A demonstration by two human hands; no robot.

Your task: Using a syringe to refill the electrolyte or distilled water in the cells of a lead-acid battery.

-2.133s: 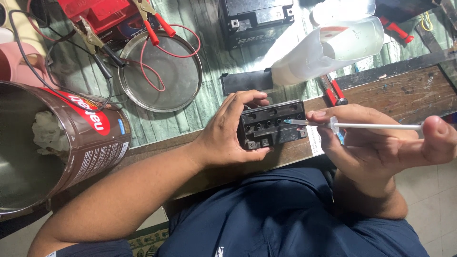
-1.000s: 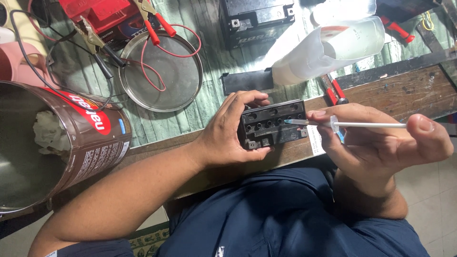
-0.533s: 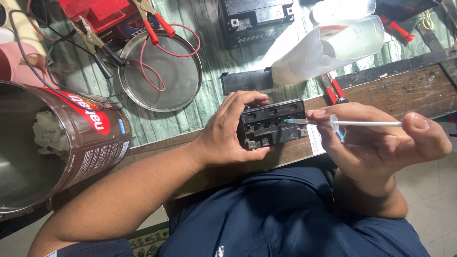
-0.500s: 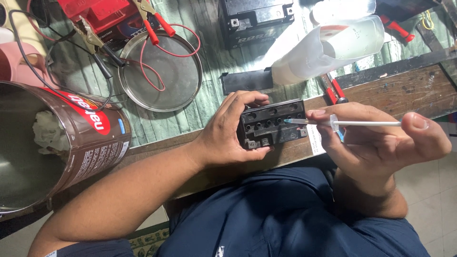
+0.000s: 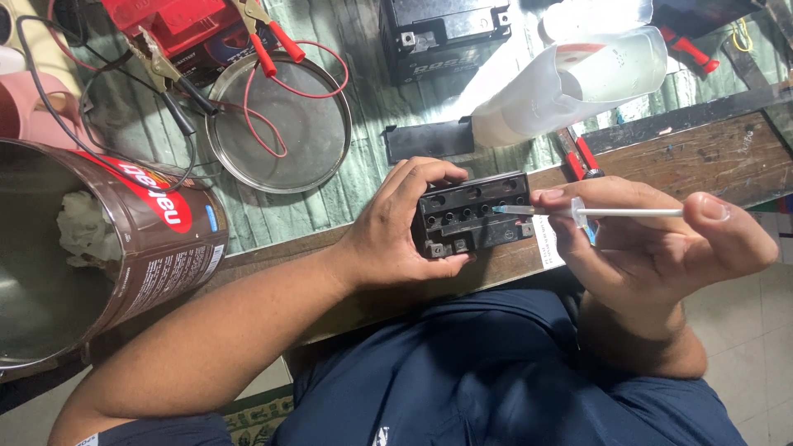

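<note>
While the left hand (image 5: pixel 392 239) grips a ribbed black plastic battery (image 5: pixel 472 216), its round cells face up. Right hand (image 5: pixel 652 248) pinches a slim clear syringe (image 5: pixel 595 212)

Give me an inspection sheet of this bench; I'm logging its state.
Surface: green ribbed mat, wooden edge.
Job's things: small black battery in left hand; syringe in right hand, tip at a cell hole.
Clutter: round metal tray, large tin, plastic jug, second battery.
Grips: both hands closed on their items.
Cables: red and black clamp leads.
Surroundings: tiled floor.
</note>
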